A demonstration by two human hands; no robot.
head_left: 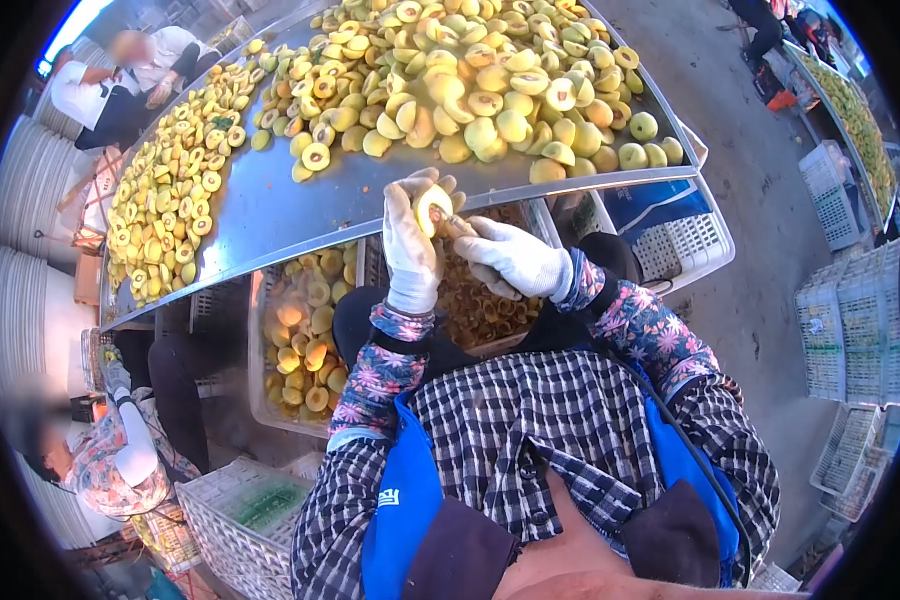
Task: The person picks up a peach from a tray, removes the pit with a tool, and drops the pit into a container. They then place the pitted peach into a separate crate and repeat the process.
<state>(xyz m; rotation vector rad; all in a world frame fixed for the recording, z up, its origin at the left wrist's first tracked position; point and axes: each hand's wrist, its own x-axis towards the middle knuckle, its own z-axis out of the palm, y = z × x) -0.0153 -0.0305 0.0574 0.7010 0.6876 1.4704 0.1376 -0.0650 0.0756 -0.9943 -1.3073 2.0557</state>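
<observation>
My left hand (pixel 410 240), in a white glove with a stained palm, is closed around a peach half (pixel 433 211), its pale cut face turned to the right. My gloved right hand (pixel 515 258) grips a small pitting tool (pixel 456 227) with a brownish handle, its tip at the reddish middle of the cut face. The tip itself is too small to make out. Both hands are just in front of the metal table's (pixel 300 222) near edge, above a container of brownish scraps (pixel 485 300).
Halved peaches (pixel 470 80) are heaped on the table, with another pile (pixel 170 200) at its left. Below, a crate (pixel 257 375) holds peach halves. A white basket (pixel 685 250) stands right. Co-workers sit at the left; crates (pixel 850 330) are stacked far right.
</observation>
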